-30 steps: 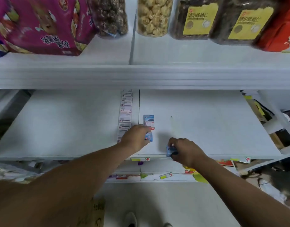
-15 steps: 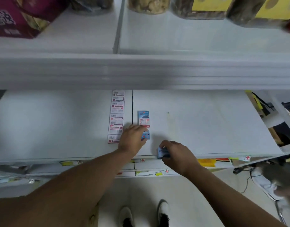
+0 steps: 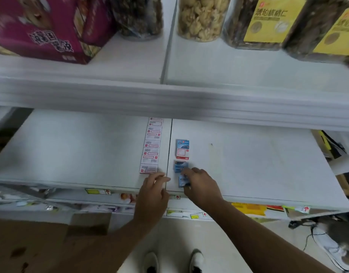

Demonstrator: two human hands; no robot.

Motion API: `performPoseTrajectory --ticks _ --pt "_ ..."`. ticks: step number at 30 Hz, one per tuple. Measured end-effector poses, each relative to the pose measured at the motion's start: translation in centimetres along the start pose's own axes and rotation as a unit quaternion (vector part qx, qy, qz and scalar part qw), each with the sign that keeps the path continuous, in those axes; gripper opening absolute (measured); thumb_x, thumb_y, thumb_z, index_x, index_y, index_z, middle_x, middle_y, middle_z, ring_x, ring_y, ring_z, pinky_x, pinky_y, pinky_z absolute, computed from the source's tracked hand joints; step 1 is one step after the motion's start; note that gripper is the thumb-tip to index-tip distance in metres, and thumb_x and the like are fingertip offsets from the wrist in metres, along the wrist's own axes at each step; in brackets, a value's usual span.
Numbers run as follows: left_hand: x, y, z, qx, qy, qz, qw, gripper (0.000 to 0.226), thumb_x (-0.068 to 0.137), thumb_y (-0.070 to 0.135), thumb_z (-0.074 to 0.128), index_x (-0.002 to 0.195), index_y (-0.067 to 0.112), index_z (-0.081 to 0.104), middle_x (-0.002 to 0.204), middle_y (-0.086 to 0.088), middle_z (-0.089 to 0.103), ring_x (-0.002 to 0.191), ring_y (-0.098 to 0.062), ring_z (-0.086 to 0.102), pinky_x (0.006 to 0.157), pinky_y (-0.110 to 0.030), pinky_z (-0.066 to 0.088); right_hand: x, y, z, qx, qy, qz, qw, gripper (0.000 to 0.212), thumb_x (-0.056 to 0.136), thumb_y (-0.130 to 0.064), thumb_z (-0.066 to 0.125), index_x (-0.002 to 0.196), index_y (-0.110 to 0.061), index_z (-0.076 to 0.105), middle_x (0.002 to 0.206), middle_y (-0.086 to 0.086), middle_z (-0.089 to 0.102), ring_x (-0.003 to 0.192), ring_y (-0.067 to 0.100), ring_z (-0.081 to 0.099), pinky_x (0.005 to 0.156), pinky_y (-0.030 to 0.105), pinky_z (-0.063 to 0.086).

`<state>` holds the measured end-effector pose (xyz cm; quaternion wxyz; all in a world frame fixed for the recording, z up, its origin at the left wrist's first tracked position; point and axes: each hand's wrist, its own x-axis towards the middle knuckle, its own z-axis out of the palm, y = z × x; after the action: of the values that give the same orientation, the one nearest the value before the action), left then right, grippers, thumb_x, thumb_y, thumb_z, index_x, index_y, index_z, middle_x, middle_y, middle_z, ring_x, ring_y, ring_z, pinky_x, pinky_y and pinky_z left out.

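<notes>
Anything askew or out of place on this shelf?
The front blue box, held by the right hand, sits slightly right of the two behind it. Below, several price labels hang crooked.

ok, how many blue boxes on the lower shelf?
3, in one column running front to back: far box, middle box, and nearest box, which the right hand grips. Another could be hidden under that hand.

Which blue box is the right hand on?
The frontmost blue box, nearest the shelf edge; the right hand grips it. The middle box and rear box lie behind.
</notes>
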<state>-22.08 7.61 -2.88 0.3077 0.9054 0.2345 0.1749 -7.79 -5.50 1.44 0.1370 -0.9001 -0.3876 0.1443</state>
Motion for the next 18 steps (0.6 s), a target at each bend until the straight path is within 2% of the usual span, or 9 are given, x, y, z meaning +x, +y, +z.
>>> performPoseTrajectory --ticks 3,7,10,15,18 --pt "-1.5 0.2 0.5 -0.015 0.026 0.0 1.0 0.042 0.085 -0.011 0.069 0.12 0.011 0.076 0.133 -0.004 0.064 0.13 -0.017 0.057 0.115 -0.008 0.03 1.0 -0.4 1.3 0.005 -0.006 0.005 1.0 0.04 0.095 -0.03 0.066 0.133 -0.027 0.054 0.133 0.0 0.062 0.115 0.022 0.055 0.086 0.034 0.054" --pt "-3.7 -0.6 2.0 -0.051 0.013 -0.047 0.997 0.046 0.086 -0.005 0.069 0.123 0.023 0.072 0.137 0.006 0.056 0.133 -0.004 0.049 0.116 -0.016 0.036 1.7 -0.3 3.3 -0.013 -0.014 0.007 1.0 0.041 0.096 -0.034 0.066 0.134 -0.027 0.053 0.139 -0.001 0.06 0.119 0.023 0.056 0.088 0.037 0.057" --pt "-5.2 -1.1 2.9 -0.062 0.001 -0.077 0.995 0.046 0.089 0.006 0.063 0.125 0.034 0.067 0.139 0.016 0.05 0.137 0.004 0.043 0.116 -0.009 0.029 1.6 0.0 4.2 -0.008 0.015 0.009 1.0 0.044 0.097 -0.033 0.067 0.138 -0.026 0.053 0.145 0.0 0.055 0.126 0.024 0.052 0.089 0.038 0.058" --pt "-5.4 -1.1 3.3 -0.086 -0.002 -0.103 0.991 0.047 0.088 0.015 0.057 0.122 0.047 0.058 0.134 0.025 0.046 0.135 -0.002 0.047 0.112 -0.018 0.04 0.3 0.1 3.7 0.032 0.044 0.039 0.998 0.045 0.094 -0.038 0.072 0.136 -0.028 0.057 0.142 -0.004 0.052 0.129 0.021 0.051 0.089 0.037 0.057" --pt "-4.3 -0.3 3.2 -0.123 0.018 -0.132 0.983 0.054 0.089 0.004 0.063 0.119 0.049 0.058 0.13 0.029 0.051 0.128 -0.001 0.052 0.11 -0.025 0.046 -1.3 0.5 3.6 0.09 0.1 0.068 0.989 0.034 0.098 -0.04 0.067 0.128 -0.026 0.064 0.13 -0.007 0.06 0.12 0.015 0.057 0.086 0.025 0.054"
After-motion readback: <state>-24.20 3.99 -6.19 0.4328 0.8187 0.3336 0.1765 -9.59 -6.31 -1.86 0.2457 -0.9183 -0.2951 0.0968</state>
